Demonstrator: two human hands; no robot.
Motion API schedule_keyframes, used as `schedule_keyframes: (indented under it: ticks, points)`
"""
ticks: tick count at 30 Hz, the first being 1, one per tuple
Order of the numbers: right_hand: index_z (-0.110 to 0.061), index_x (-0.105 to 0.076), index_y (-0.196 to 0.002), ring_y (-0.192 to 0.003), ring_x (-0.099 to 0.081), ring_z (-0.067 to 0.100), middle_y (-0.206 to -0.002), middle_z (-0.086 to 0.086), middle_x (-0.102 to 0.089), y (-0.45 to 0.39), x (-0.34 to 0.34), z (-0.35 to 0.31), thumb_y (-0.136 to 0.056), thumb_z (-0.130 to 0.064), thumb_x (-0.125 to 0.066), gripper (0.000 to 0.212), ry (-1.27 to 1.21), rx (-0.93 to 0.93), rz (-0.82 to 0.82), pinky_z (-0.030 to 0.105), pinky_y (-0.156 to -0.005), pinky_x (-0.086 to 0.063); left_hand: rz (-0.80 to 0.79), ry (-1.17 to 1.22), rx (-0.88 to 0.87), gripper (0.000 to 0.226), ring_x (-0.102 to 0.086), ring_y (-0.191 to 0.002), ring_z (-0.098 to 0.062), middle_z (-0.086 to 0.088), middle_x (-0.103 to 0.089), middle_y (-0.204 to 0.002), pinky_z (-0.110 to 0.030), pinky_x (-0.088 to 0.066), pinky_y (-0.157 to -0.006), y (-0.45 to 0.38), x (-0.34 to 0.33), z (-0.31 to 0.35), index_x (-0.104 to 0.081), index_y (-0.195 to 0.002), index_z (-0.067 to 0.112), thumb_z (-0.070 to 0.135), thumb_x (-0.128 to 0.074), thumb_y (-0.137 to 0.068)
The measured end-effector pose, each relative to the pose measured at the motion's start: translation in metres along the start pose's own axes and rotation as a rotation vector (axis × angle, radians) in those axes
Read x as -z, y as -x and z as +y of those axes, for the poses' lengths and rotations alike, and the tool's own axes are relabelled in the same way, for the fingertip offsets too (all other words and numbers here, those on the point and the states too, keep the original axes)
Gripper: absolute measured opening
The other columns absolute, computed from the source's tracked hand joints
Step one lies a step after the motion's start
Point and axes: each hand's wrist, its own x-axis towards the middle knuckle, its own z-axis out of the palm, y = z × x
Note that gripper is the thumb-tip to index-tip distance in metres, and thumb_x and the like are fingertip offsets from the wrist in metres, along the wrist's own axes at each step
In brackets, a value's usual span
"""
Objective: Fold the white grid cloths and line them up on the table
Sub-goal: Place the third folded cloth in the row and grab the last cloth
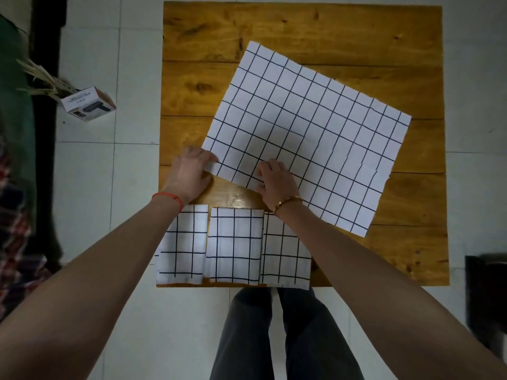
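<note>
Cloths of white fabric with a black grid are the subject. One unfolded cloth (307, 133) lies spread flat on the wooden worktop (301, 26), skewed so that its edges run at an angle to the worktop's sides; it covers the middle and right of the surface. Three folded cloths sit side by side along the near edge: the left folded cloth (182, 250), the middle folded cloth (234, 248) and the right folded cloth (285, 259), edges close or touching, the right one partly hidden under the right forearm.

The left hand (189, 174) is at the near-left corner of the unfolded cloth, fingers curled and pinching that corner. The right hand (277, 182) rests on the near edge of the same cloth, a little to the right, fingers bent onto the fabric; whether it pinches the edge or only presses on it cannot be told with certainty, though a grip looks likely.

Judgement: three cloths are done and the fourth is at the start of its first fold. The next move calls for lifting the held edge and carrying it across to the far edge, matching corners. The skew wants correcting first, or the fold will come out crooked.

Off the worktop, a small cardboard box (87, 104) lies on the tiled floor (87, 187) to the left.
</note>
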Motion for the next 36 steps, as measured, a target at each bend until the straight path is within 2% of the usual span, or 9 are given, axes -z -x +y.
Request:
schedule_keyframes:
  ticks: [6, 10, 15, 19, 22, 25, 28, 32, 36]
  points:
    - [-0.012, -0.056, -0.103, -0.105, -0.047, 0.023, -0.111, 0.007, -0.053, -0.001, 0.004, 0.009, -0.083, 0.001, -0.055, 0.024, -0.05, -0.01, 0.017, 0.033, -0.085, -0.046, -0.043, -0.02, -0.036, 0.047, -0.042, -0.123, -0.027, -0.004, -0.055, -0.127, -0.042, -0.039, -0.097, 0.003, -0.002, 0.003, -0.055, -0.126, 0.022, 0.012, -0.066, -0.082]
    - [-0.012, -0.057, -0.099, -0.1, -0.049, 0.02, -0.103, 0.004, -0.058, 0.002, 0.02, 0.022, -0.087, -0.003, -0.054, 0.015, -0.194, -0.036, 0.042, 0.026, -0.083, -0.041, -0.01, -0.055, -0.054, 0.048, -0.043, -0.118, -0.028, -0.004, -0.054, -0.125, -0.041, -0.037, -0.093, 0.003, -0.004, 0.011, -0.055, -0.125, 0.022, 0.017, -0.07, -0.079]
    - [-0.013, -0.059, -0.093, -0.09, -0.054, 0.016, -0.094, 0.0, -0.06, 0.012, 0.044, 0.049, -0.088, -0.011, -0.058, 0.006, -0.383, -0.073, 0.024, 0.03, -0.08, -0.047, 0.087, -0.081, -0.08, 0.049, -0.045, -0.11, -0.028, -0.005, -0.054, -0.116, -0.038, -0.035, -0.089, 0.0, 0.0, 0.025, -0.058, -0.117, 0.019, 0.01, -0.076, -0.071]
    - [-0.018, -0.057, -0.092, -0.086, -0.049, 0.012, -0.09, -0.005, -0.057, 0.022, 0.064, 0.071, -0.088, -0.013, -0.056, 0.006, -0.367, -0.125, 0.028, 0.028, -0.076, -0.044, 0.218, 0.018, -0.193, 0.023, -0.049, -0.105, -0.026, -0.002, -0.059, -0.106, -0.038, -0.037, -0.086, -0.004, 0.012, 0.043, -0.064, -0.1, 0.019, 0.011, -0.069, -0.079]
    - [-0.015, -0.055, -0.098, -0.087, -0.047, 0.013, -0.092, -0.001, -0.054, 0.033, 0.079, 0.073, -0.085, -0.018, -0.055, 0.014, -0.328, -0.069, 0.119, 0.034, -0.078, -0.047, 0.252, 0.095, -0.285, 0.012, -0.051, -0.105, -0.023, 0.002, -0.061, -0.102, -0.04, -0.04, -0.088, -0.008, 0.022, 0.062, -0.065, -0.097, 0.019, 0.023, -0.062, -0.086]
    - [-0.014, -0.055, -0.106, -0.086, -0.042, 0.009, -0.094, -0.002, -0.051, 0.044, 0.094, 0.06, -0.083, -0.034, -0.057, 0.03, -0.228, 0.079, 0.29, 0.027, -0.076, -0.041, 0.256, 0.159, -0.362, 0.019, -0.053, -0.102, -0.019, 0.004, -0.064, -0.098, -0.034, -0.036, -0.089, -0.013, 0.031, 0.087, -0.066, -0.095, 0.018, 0.032, -0.057, -0.085]
    - [-0.012, -0.058, -0.105, -0.089, -0.048, 0.017, -0.098, 0.003, -0.055, 0.047, 0.101, 0.047, -0.078, -0.039, -0.066, 0.039, -0.11, 0.199, 0.364, 0.027, -0.077, -0.039, 0.281, 0.168, -0.439, 0.012, -0.055, -0.093, -0.015, 0.006, -0.065, -0.089, -0.032, -0.038, -0.087, -0.02, 0.035, 0.112, -0.066, -0.091, 0.019, 0.03, -0.064, -0.085]
    - [-0.011, -0.061, -0.092, -0.085, -0.053, 0.024, -0.09, 0.005, -0.06, 0.047, 0.11, 0.047, -0.086, -0.019, -0.062, 0.01, -0.037, 0.205, 0.461, 0.037, -0.074, -0.047, 0.283, 0.189, -0.498, 0.007, -0.057, -0.088, -0.013, 0.009, -0.064, -0.087, -0.033, -0.04, -0.085, -0.023, 0.038, 0.138, -0.066, -0.089, 0.021, 0.026, -0.068, -0.084]
    - [-0.01, -0.061, -0.09, -0.082, -0.054, 0.024, -0.086, 0.005, -0.062, 0.056, 0.135, 0.061, -0.087, -0.013, -0.061, 0.005, -0.107, 0.146, 0.481, 0.033, -0.072, -0.044, 0.276, 0.183, -0.479, 0.014, -0.058, -0.09, -0.016, 0.006, -0.066, -0.089, -0.03, -0.036, -0.085, -0.021, 0.047, 0.158, -0.067, -0.093, 0.02, 0.029, -0.068, -0.083]
